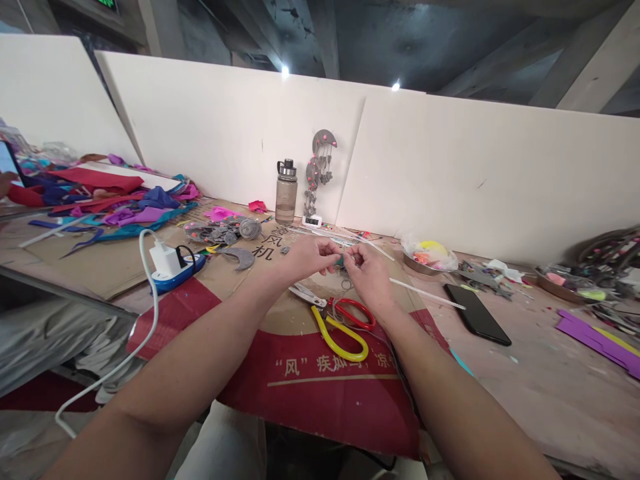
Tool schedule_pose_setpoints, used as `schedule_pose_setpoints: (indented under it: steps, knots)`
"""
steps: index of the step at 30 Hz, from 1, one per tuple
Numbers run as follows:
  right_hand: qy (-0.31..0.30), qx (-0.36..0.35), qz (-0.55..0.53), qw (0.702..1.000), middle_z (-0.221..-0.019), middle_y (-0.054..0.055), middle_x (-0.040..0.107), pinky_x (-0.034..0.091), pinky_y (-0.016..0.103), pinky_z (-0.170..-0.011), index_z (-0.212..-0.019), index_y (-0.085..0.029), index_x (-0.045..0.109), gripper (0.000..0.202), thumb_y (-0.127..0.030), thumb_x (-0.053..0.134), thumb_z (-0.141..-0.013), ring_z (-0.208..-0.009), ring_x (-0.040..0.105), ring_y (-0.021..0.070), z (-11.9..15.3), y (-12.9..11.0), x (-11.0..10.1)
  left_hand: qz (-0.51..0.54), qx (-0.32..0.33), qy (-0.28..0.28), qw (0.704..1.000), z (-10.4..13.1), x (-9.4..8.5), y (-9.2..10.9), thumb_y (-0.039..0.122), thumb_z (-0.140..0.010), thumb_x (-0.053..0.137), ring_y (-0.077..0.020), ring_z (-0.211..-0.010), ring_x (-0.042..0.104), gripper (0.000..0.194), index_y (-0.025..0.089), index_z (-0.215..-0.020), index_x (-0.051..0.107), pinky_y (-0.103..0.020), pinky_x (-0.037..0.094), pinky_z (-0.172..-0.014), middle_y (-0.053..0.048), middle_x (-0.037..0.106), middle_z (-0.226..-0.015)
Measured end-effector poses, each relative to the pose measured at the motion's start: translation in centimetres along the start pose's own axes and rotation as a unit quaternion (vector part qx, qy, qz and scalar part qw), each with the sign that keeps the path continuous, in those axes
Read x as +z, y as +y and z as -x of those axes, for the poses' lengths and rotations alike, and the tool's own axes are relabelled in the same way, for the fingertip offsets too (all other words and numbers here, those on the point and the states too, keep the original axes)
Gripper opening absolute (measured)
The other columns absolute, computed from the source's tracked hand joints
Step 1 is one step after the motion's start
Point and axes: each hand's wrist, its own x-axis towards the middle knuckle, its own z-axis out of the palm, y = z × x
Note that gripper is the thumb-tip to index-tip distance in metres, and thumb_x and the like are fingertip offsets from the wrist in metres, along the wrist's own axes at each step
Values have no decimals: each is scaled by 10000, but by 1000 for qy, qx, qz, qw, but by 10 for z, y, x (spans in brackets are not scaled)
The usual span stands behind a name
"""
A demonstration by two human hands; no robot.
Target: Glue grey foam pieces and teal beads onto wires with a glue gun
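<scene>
My left hand (311,259) and my right hand (367,270) meet over the cardboard, fingertips pinched close together on a small teal-green piece (340,259). Its shape is mostly hidden by the fingers. Just below the hands lie scissors with one yellow handle (345,343) and, beside them, a tool with red handles (354,313). A clear stick (425,293) runs out to the right from beneath my right hand. Left of my left hand, a grey crescent (241,257) rests near a grey yarn ball (250,228).
A bottle (286,193) and a hanging grey ornament (325,143) stand at the back. A white charger (165,259) with its cable is at left, near colourful fabric scraps (125,200). Rightward are a bowl (425,265), a black phone (477,315) and purple strips (597,341).
</scene>
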Motion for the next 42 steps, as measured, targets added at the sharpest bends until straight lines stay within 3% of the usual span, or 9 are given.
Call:
schedule_pose_setpoints:
  steps: [10,18,23,30,33,36,40,42]
  knots:
    - [-3,-21,26,999,-658,-14,515,327,265,-622,-757,-199,566,100,-257,513,-818,-626,444,138,1,1,3,52,-21,7,998,-1,3,0,198,-738,640,-143,-558,661,111,136,-829,628,-217,531,-465,-43,694,-671]
    - [-18,-55,36,998,-750,25,587,362,284,-660,-822,-199,593,133,-276,497,-871,-686,496,162,3,0,2,-87,43,33,995,1,-1,-3,211,-722,588,-106,-480,613,71,165,-738,640,-181,443,-455,12,650,-581]
    - [-27,-50,25,998,-836,48,624,386,293,-696,-980,-184,599,180,-290,488,-885,-747,534,178,4,-1,4,-121,37,85,988,-2,-4,-8,207,-707,562,-111,-513,626,84,173,-722,638,-181,427,-495,28,620,-541]
    - [-52,-19,-14,998,-714,9,607,370,277,-673,-799,-193,642,235,-344,484,-884,-677,509,152,1,-1,0,30,-34,204,978,-16,-23,-27,224,-664,581,-120,-467,619,67,168,-701,585,-164,339,-389,29,577,-541]
    - [-57,23,-56,997,-621,-22,550,348,268,-609,-791,-195,675,269,-391,505,-864,-597,452,133,-2,-3,-5,145,-57,283,946,-21,-39,-35,229,-641,604,-104,-429,584,84,162,-658,557,-159,277,-354,31,542,-524]
    - [-73,70,-143,985,-544,-47,456,306,255,-527,-791,-198,685,289,-450,550,-830,-522,375,114,-5,-5,-11,261,-49,367,891,-24,-57,-42,219,-617,611,-82,-411,555,105,164,-647,527,-157,205,-339,37,539,-551]
    - [-117,124,-350,921,-523,-67,364,244,229,-459,-792,-204,660,328,-529,657,-752,-480,295,87,-9,-7,-24,355,-55,474,804,-24,-80,-49,173,-589,596,-77,-459,561,121,172,-669,505,-152,213,-350,40,544,-571]
    - [-151,115,-402,896,-558,-53,430,280,225,-476,-780,-207,661,311,-512,695,-732,-504,350,86,-10,-9,-34,385,-53,498,775,-23,-85,-48,165,-590,589,-72,-480,565,130,174,-678,493,-145,238,-362,38,549,-577]
